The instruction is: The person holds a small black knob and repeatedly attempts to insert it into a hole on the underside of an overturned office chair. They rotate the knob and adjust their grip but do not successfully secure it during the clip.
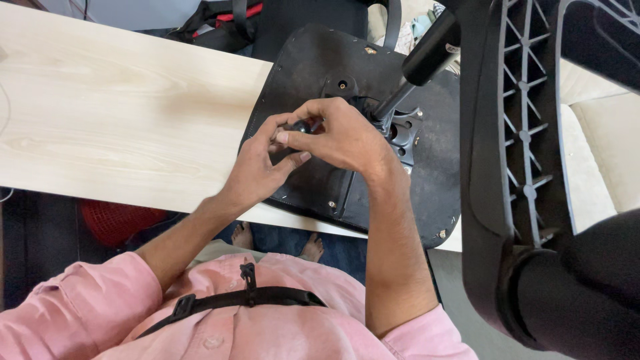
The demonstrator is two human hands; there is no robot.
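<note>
Knob (301, 126), small, black, rounded, pinched between both hands.

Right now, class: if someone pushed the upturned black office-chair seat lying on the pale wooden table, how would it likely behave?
The upturned black office-chair seat would probably slide, not roll, since its broad flat side lies on the pale wooden table. It looks stiff, and likely heavy, carrying a metal mechanism. It overhangs the near edge, so it might tip. The left hand and right hand rest over it.
</note>
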